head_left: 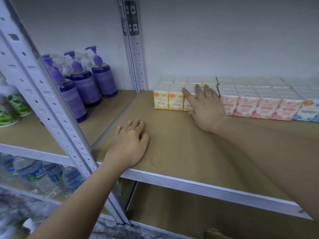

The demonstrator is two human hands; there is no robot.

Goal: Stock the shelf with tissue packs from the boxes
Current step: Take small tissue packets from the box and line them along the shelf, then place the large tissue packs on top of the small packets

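**Squaring up the yellow packs at the back of the shelf**

Far off to the left of both hands, on the neighbouring bay, stand purple pump bottles (pixel 86 83), with water bottles (pixel 43 175) on the level below. None of that matters to the job.

The left hand (pixel 128 145) lies palm down on the shelf (pixel 172 138) near its front rim, fingers close together and slightly bent, holding nothing — it looks like a brace for the reach.

Beyond those fingertips and to their right sits the block of yellow tissue packs (pixel 168 100), two rows deep against the back wall. The right hand (pixel 205 107) is stretched out to it, fingers straight and fanned apart, their tips laid on the top front edge of the rightmost yellow pack, the thumb low near the pack's foot. Nothing is pinched; it is a flat-handed touch.

Just right of those fingers the pink tissue packs (pixel 255 107) begin, touching or very nearly touching the yellow ones, and at the far right edge a blue tissue pack (pixel 309 111) ends the row.

I would judge the step to be nudging the yellow block into line. Done well, that means pushing with the flat of the fingers, low and evenly, so the pack slides rather than tips — and stopping once its face is flush with the pink row. No boxes are in clear view.
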